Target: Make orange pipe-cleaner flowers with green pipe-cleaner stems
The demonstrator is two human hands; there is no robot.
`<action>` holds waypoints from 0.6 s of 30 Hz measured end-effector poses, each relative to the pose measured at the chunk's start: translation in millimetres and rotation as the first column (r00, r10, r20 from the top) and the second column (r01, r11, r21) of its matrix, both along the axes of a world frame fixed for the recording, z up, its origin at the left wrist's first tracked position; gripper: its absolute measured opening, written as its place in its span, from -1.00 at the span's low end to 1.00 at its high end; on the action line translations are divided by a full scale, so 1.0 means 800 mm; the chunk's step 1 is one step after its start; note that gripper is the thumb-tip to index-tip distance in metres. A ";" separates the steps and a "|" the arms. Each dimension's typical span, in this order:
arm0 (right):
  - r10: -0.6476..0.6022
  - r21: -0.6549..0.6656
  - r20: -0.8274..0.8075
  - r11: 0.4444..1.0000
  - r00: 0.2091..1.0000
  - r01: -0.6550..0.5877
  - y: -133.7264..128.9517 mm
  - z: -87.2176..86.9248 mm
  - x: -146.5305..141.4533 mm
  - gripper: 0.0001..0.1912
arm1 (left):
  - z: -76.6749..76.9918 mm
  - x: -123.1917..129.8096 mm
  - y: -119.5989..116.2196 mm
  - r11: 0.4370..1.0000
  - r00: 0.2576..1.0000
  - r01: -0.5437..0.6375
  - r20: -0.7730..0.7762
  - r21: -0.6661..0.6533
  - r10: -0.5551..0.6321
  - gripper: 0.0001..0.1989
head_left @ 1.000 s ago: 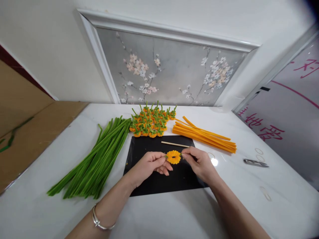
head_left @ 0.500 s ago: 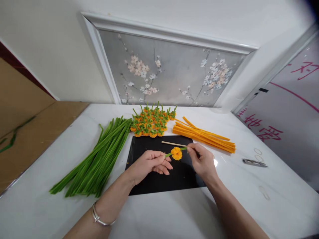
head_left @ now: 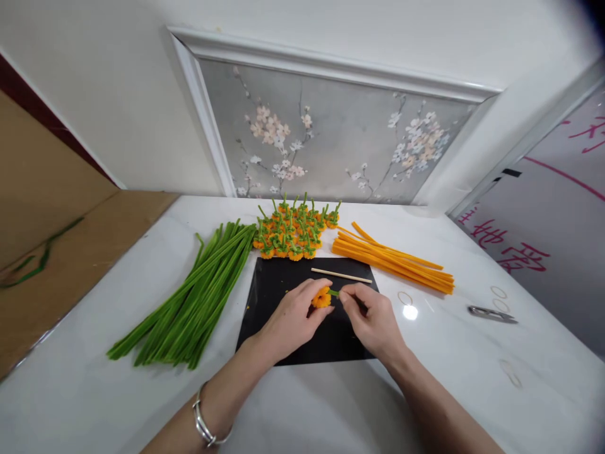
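Note:
An orange pipe-cleaner pumpkin [head_left: 322,298] is held above the black mat [head_left: 293,353]. My left hand [head_left: 297,315] is closed around it, thumb below and fingers above. From its right side sticks a short green pipe cleaner [head_left: 333,293], its end pinched between the thumb and fingertips of my right hand [head_left: 371,315]. The pumpkin's left part is hidden by my left fingers. Just beyond my hands a thin wooden stick [head_left: 341,275] lies across the mat.
Green pipe cleaners [head_left: 189,302] lie in a bundle at left, orange pipe cleaners [head_left: 392,258] at right. Several finished orange-and-green pumpkins [head_left: 293,233] stand at the back. Thread snips [head_left: 492,314] and thin rings [head_left: 405,297] lie at right. Cardboard [head_left: 94,239] borders the left side.
My left hand has let go of the green end on the left and now grips the pumpkin itself. The pumpkin has shifted left. My right hand still pinches the green piece.

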State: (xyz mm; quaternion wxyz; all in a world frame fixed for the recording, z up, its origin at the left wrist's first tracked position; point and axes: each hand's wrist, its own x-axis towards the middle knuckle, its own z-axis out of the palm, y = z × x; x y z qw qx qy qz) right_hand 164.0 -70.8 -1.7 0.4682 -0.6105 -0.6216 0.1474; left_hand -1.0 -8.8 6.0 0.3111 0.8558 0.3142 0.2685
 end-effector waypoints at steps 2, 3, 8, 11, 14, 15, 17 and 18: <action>0.002 0.022 0.017 1.000 1.000 -0.003 -0.001 0.002 0.000 -0.82 | 0.001 0.000 0.000 1.000 1.000 0.013 0.013 -0.007 -0.013 -0.72; 0.001 0.037 0.027 0.999 1.000 -0.002 -0.001 0.003 0.000 -0.82 | 0.003 -0.001 0.000 1.000 0.999 0.012 0.031 -0.018 -0.012 -0.74; 0.070 0.109 0.102 0.991 0.992 -0.081 -0.005 0.007 -0.003 -0.82 | 0.012 0.001 -0.004 0.974 0.973 -0.005 0.224 -0.228 0.058 -0.72; 0.098 0.084 0.117 0.991 0.988 -0.108 -0.008 0.001 -0.009 -0.85 | 0.016 0.003 -0.007 0.922 0.943 0.062 0.325 -0.382 0.071 -0.68; 0.106 0.090 0.115 0.989 0.988 -0.116 -0.010 -0.006 -0.013 -0.71 | 0.017 0.004 -0.010 0.919 0.926 0.086 0.372 -0.384 0.069 -0.67; 0.104 0.109 0.119 0.987 0.987 -0.117 -0.009 -0.007 -0.013 -0.67 | 0.017 0.003 -0.011 0.931 0.927 0.075 0.369 -0.357 0.067 -0.68; 0.081 0.157 0.129 0.982 0.988 -0.101 -0.008 -0.008 -0.012 -0.69 | 0.016 0.002 -0.012 0.956 0.944 0.035 0.322 -0.292 0.064 -0.67; 0.064 0.178 0.134 0.980 0.989 -0.088 -0.008 -0.007 -0.011 -0.72 | 0.016 0.001 -0.012 0.966 0.958 0.011 0.280 -0.259 0.064 -0.64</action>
